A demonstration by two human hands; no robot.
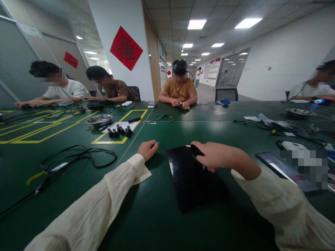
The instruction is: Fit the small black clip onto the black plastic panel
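My left hand rests on the green table, its fingers curled into a loose fist; whether anything is inside is hidden. A glossy black mat lies in front of me. Over the mat's far edge, my right hand is closed round a small black object, of which only a rounded end shows. Both arms wear cream sleeves.
A black cable loops at the left. A metal bowl and several small black parts sit inside yellow floor-tape lines. A dark phone lies at the right. Other people sit around the table's far side.
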